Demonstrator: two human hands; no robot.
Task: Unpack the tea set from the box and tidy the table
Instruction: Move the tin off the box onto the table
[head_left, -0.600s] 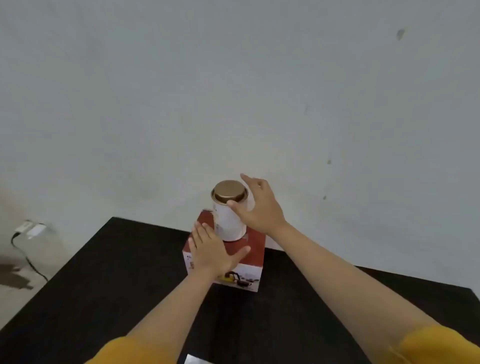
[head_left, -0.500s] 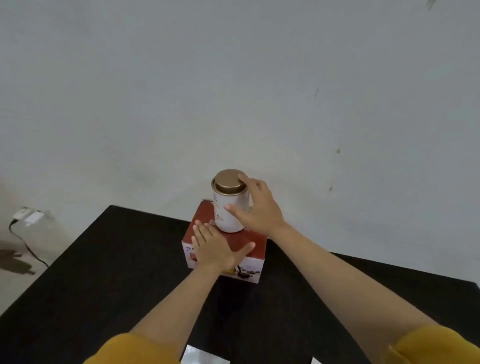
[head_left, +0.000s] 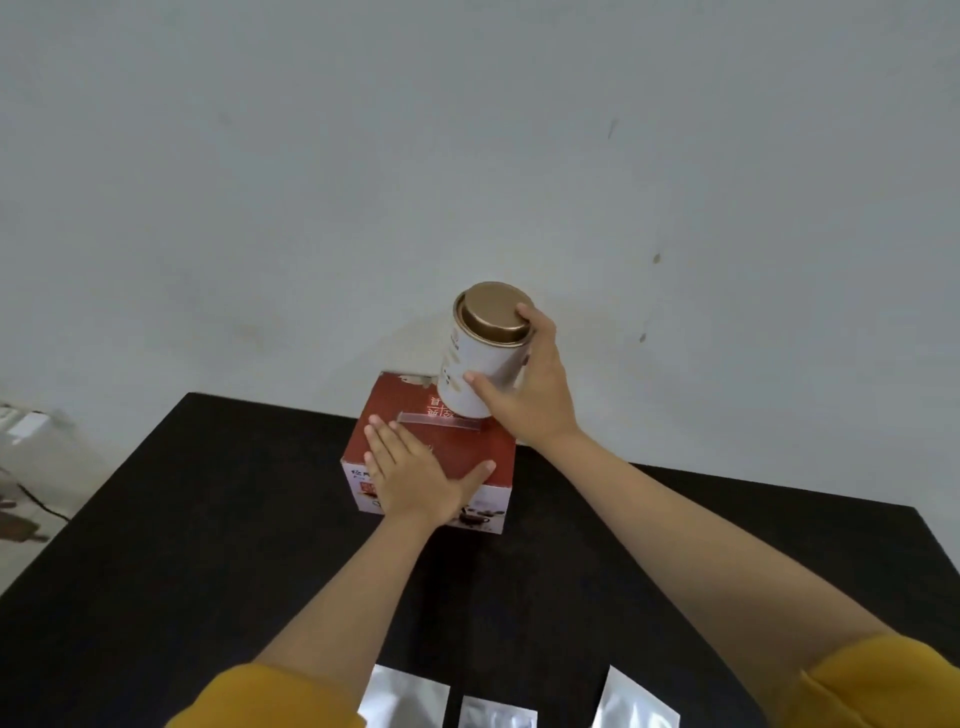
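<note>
A red and white tea set box (head_left: 457, 441) stands closed at the far middle of the black table (head_left: 208, 519), a strip of clear tape across its lid. My left hand (head_left: 415, 478) lies flat on the lid's near part, fingers straight. My right hand (head_left: 524, 389) grips a white tin with a gold lid (head_left: 483, 353), thumb on its front, fingers round its right side. The tin is tilted and raised off the box's far right corner.
Three silver foil pouches (head_left: 410, 701) (head_left: 496, 719) (head_left: 634, 706) lie at the table's near edge between my arms. A grey wall rises right behind the table. A white plug and cable (head_left: 21, 426) show at the left on the floor.
My right hand closed round the tin, lifted it off the box and tilted it. My left hand stayed flat on the lid. The camera tipped down, showing the pouches.
</note>
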